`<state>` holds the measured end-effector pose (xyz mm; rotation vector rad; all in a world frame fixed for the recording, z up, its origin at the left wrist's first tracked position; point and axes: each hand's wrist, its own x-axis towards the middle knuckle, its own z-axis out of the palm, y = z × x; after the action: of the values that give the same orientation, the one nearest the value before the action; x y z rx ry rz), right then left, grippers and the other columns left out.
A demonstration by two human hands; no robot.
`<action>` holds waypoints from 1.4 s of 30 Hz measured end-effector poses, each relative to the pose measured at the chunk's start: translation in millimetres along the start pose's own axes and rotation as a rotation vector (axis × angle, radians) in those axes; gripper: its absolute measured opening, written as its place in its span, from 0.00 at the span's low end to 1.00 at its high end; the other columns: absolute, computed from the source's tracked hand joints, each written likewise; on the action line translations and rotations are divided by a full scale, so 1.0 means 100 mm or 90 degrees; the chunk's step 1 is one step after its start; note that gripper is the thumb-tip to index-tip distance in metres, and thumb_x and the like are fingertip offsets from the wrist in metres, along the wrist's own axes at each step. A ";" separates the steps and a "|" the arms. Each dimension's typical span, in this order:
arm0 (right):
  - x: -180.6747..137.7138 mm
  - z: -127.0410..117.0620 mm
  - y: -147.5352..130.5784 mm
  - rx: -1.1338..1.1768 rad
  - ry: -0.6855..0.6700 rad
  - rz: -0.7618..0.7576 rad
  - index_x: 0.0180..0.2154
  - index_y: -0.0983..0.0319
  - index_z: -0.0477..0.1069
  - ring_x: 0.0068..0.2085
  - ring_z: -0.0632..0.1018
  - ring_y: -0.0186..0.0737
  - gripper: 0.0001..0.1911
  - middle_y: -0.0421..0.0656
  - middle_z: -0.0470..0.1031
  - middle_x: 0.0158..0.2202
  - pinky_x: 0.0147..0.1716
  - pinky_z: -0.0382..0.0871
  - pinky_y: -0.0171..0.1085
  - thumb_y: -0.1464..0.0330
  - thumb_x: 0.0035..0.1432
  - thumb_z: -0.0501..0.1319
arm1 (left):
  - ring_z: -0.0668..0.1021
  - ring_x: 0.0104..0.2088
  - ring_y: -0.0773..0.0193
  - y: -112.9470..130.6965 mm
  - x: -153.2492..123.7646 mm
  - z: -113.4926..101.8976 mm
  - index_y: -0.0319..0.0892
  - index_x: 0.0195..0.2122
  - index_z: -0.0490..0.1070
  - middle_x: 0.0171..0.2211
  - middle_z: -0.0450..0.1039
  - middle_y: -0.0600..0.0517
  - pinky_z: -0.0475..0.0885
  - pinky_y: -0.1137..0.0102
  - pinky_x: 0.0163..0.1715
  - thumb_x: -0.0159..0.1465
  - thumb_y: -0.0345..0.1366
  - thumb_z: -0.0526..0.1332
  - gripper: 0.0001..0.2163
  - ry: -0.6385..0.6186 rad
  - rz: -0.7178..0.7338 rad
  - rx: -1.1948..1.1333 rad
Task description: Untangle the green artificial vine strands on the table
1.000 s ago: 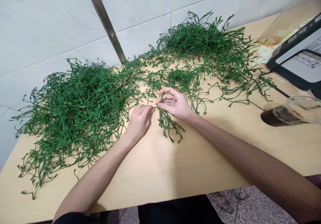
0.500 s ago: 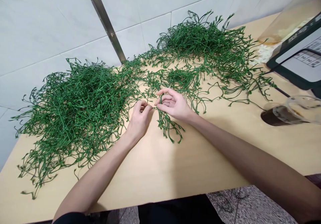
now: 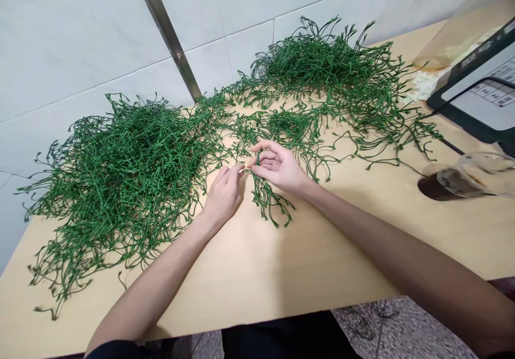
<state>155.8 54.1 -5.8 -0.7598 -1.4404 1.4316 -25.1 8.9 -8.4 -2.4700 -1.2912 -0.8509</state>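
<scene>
My right hand point(image 3: 279, 168) is closed round a small bunch of green artificial stems point(image 3: 267, 198), whose forked ends hang down over the table. Close on its left, my left hand point(image 3: 225, 190) is pinched, its fingertips almost meeting my right thumb. A short thin piece point(image 3: 245, 169) shows between the two sets of fingertips; its far end is hidden in the left fingers. Beyond both hands lie more of the same stems, in a large tangled heap point(image 3: 137, 160) at the left and another heap point(image 3: 322, 61) at the back right.
On the pale wooden table point(image 3: 241, 273), a clear cup with dark drink point(image 3: 450, 183) stands at the right. A dark-framed device with a white label point(image 3: 486, 85) is behind it. The tiled wall point(image 3: 249, 5) with a metal strip point(image 3: 169, 34) borders the back.
My left fingers have shifted from a loose curl to a flatter pinch, right against my right fingertips. My right hand and the bunch stay nearly in place.
</scene>
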 end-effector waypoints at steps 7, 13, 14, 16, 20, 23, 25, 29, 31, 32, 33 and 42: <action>0.00 0.02 -0.01 0.008 0.005 0.001 0.42 0.60 0.65 0.28 0.75 0.30 0.20 0.38 0.76 0.32 0.34 0.73 0.33 0.71 0.47 0.69 | 0.73 0.34 0.59 -0.03 -0.01 0.05 0.40 0.43 0.67 0.34 0.75 0.48 0.71 0.67 0.37 0.67 0.24 0.51 0.09 -0.042 -0.022 0.021; 0.01 0.01 0.00 0.013 0.013 0.008 0.42 0.59 0.66 0.29 0.75 0.31 0.20 0.38 0.77 0.32 0.34 0.73 0.34 0.71 0.46 0.69 | 0.73 0.35 0.59 0.03 0.04 -0.01 0.40 0.44 0.66 0.36 0.75 0.47 0.70 0.67 0.37 0.70 0.28 0.50 0.07 -0.015 -0.045 -0.014; 0.01 0.01 0.00 0.013 0.014 0.010 0.41 0.59 0.65 0.29 0.76 0.31 0.20 0.38 0.77 0.32 0.34 0.73 0.34 0.71 0.46 0.69 | 0.73 0.35 0.59 0.04 0.05 -0.02 0.40 0.45 0.65 0.36 0.75 0.47 0.70 0.67 0.37 0.70 0.29 0.51 0.07 -0.020 -0.047 -0.019; 0.01 0.01 0.00 0.013 0.014 0.010 0.41 0.59 0.65 0.29 0.76 0.31 0.20 0.38 0.77 0.32 0.34 0.74 0.34 0.70 0.46 0.69 | 0.73 0.35 0.59 0.06 0.05 -0.05 0.40 0.48 0.65 0.37 0.75 0.46 0.69 0.66 0.37 0.70 0.32 0.53 0.07 -0.035 -0.049 -0.023; 0.01 0.01 -0.01 0.010 0.010 0.008 0.41 0.59 0.65 0.29 0.76 0.31 0.20 0.38 0.77 0.31 0.35 0.74 0.34 0.70 0.46 0.69 | 0.73 0.33 0.59 0.06 0.05 -0.06 0.41 0.43 0.66 0.34 0.74 0.48 0.68 0.67 0.36 0.69 0.35 0.56 0.04 -0.046 -0.043 -0.027; 0.00 0.01 -0.01 0.004 0.005 0.015 0.42 0.59 0.65 0.30 0.77 0.32 0.20 0.38 0.77 0.32 0.36 0.75 0.35 0.71 0.46 0.69 | 0.71 0.30 0.61 0.04 0.04 -0.05 0.42 0.35 0.66 0.28 0.72 0.50 0.66 0.69 0.32 0.70 0.35 0.56 0.05 -0.030 -0.054 -0.029; 0.00 0.01 -0.01 0.005 0.003 0.017 0.42 0.59 0.65 0.30 0.77 0.32 0.21 0.39 0.78 0.32 0.36 0.75 0.35 0.71 0.46 0.69 | 0.70 0.29 0.62 0.04 0.03 -0.04 0.42 0.33 0.65 0.27 0.71 0.51 0.65 0.69 0.31 0.70 0.35 0.56 0.08 -0.020 -0.057 -0.028; 0.00 0.01 0.00 0.008 -0.001 0.016 0.42 0.60 0.66 0.31 0.78 0.33 0.20 0.40 0.78 0.33 0.36 0.75 0.35 0.72 0.47 0.69 | 0.70 0.28 0.63 0.03 0.02 -0.01 0.42 0.33 0.66 0.25 0.70 0.52 0.65 0.70 0.31 0.71 0.36 0.54 0.09 -0.003 -0.054 -0.025; 0.00 0.01 0.00 0.008 -0.002 0.014 0.42 0.60 0.66 0.31 0.77 0.32 0.20 0.40 0.77 0.33 0.37 0.75 0.35 0.72 0.47 0.69 | 0.70 0.28 0.63 0.02 0.01 0.00 0.41 0.33 0.67 0.25 0.70 0.51 0.65 0.70 0.30 0.71 0.36 0.53 0.10 -0.002 -0.052 -0.021; 0.00 0.01 0.00 0.009 -0.002 0.013 0.42 0.60 0.66 0.30 0.77 0.32 0.20 0.39 0.77 0.33 0.36 0.75 0.35 0.72 0.47 0.68 | 0.70 0.27 0.62 0.02 0.01 0.00 0.41 0.33 0.67 0.25 0.69 0.51 0.64 0.70 0.30 0.72 0.36 0.52 0.10 -0.004 -0.052 -0.017; 0.00 0.01 0.01 0.011 -0.003 0.012 0.42 0.59 0.65 0.30 0.77 0.32 0.20 0.39 0.77 0.33 0.36 0.75 0.35 0.72 0.47 0.68 | 0.69 0.27 0.62 0.02 0.01 0.01 0.41 0.32 0.67 0.25 0.69 0.51 0.64 0.69 0.30 0.72 0.36 0.51 0.11 -0.004 -0.052 -0.012; 0.00 0.04 -0.01 0.000 0.011 0.008 0.41 0.59 0.65 0.29 0.75 0.31 0.19 0.38 0.77 0.32 0.34 0.74 0.34 0.72 0.46 0.68 | 0.65 0.33 0.58 0.02 0.03 0.01 0.41 0.30 0.66 0.28 0.65 0.48 0.63 0.65 0.33 0.71 0.32 0.49 0.12 -0.029 -0.048 0.018</action>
<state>152.3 52.6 -4.1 -0.7810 -1.4246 1.4321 -21.8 10.5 -7.1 -2.4465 -1.4096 -0.7912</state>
